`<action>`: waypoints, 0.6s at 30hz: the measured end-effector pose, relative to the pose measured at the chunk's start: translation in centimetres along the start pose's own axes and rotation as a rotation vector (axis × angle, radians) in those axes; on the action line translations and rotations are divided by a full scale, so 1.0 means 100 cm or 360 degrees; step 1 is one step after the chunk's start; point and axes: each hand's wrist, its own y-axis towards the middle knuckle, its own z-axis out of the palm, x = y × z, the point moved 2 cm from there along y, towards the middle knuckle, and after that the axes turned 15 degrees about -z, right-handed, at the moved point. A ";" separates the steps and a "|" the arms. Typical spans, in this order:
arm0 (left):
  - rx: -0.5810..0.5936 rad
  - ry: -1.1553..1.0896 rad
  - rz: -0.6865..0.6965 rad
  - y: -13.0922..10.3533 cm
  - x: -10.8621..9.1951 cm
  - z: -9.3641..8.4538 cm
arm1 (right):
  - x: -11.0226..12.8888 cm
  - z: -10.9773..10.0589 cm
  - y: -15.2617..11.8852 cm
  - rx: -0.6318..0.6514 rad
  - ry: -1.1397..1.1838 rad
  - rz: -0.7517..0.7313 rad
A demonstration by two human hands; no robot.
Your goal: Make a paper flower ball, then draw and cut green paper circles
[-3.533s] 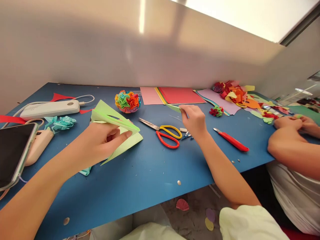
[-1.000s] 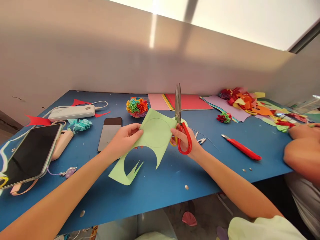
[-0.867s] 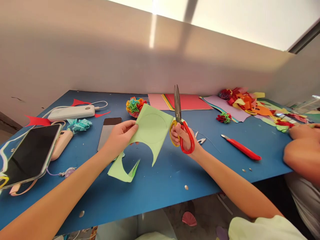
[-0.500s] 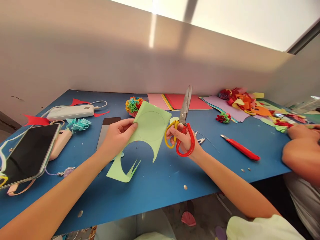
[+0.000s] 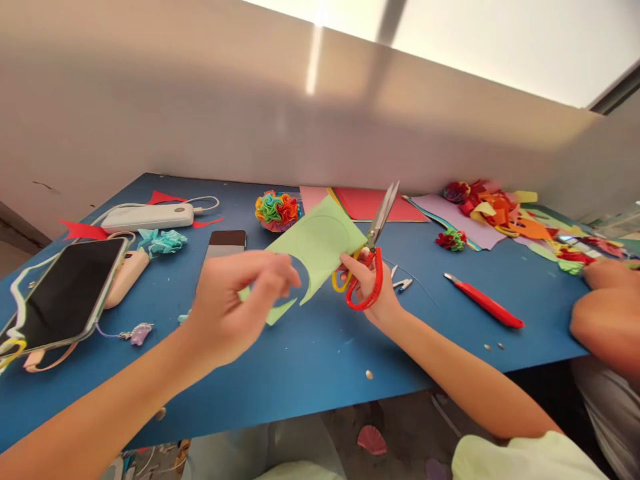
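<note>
My right hand (image 5: pixel 367 283) grips a pair of scissors (image 5: pixel 383 213) with red and yellow handles, blades pointing up and slightly apart. Its thumb also pinches the right edge of a light green paper sheet (image 5: pixel 320 233). A circle is drawn on that sheet, and a curved piece is cut out of its lower side. In front of the sheet's lower left is my left hand (image 5: pixel 240 300), blurred, fingers loosely bent and slightly apart, holding nothing that I can see. It partly hides the paper's hanging strip (image 5: pixel 281 312).
On the blue table (image 5: pixel 310 373) lie a red-handled cutter (image 5: pixel 485 303), a phone (image 5: pixel 65 290), a white power bank (image 5: pixel 147 217) and a colourful paper ball (image 5: pixel 277 210). Coloured sheets (image 5: pixel 385 203) and paper scraps (image 5: pixel 500 207) lie at the back. Another person's arm (image 5: pixel 607 300) rests at the right.
My left hand has let go of the green sheet and moved down in front of it. The sheet has tilted to the right and is now pinched by my right hand, with the scissors.
</note>
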 end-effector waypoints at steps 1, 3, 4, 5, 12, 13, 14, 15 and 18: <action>0.0294 0.0065 -0.0343 -0.001 0.008 0.009 | 0.001 0.002 -0.001 -0.0020 0.0020 -0.0020; 0.0579 0.0100 -0.0773 0.001 0.026 0.021 | 0.004 0.008 -0.005 -0.0035 0.0063 -0.0043; 0.0558 0.0093 -0.0812 0.006 0.033 0.024 | 0.006 0.011 -0.006 -0.0032 0.0085 -0.0048; 0.0516 0.0073 -0.0820 0.012 0.039 0.026 | 0.009 0.015 -0.008 -0.0025 0.0109 -0.0054; 0.0383 -0.0340 -0.0635 0.026 0.034 0.017 | 0.019 0.039 -0.016 0.0018 0.0077 -0.0130; 0.0362 -0.0375 -0.0640 0.024 0.032 0.016 | 0.018 0.044 -0.017 0.0042 0.0040 -0.0127; 0.0328 -0.0399 -0.0649 0.022 0.032 0.014 | 0.017 0.048 -0.019 0.0082 0.0005 -0.0113; 0.0285 -0.0414 -0.0655 0.021 0.032 0.013 | 0.015 0.053 -0.021 0.0124 -0.0023 -0.0095; 0.0136 -0.0399 -0.0679 0.023 0.036 0.008 | 0.010 0.063 -0.025 0.0208 -0.0079 -0.0051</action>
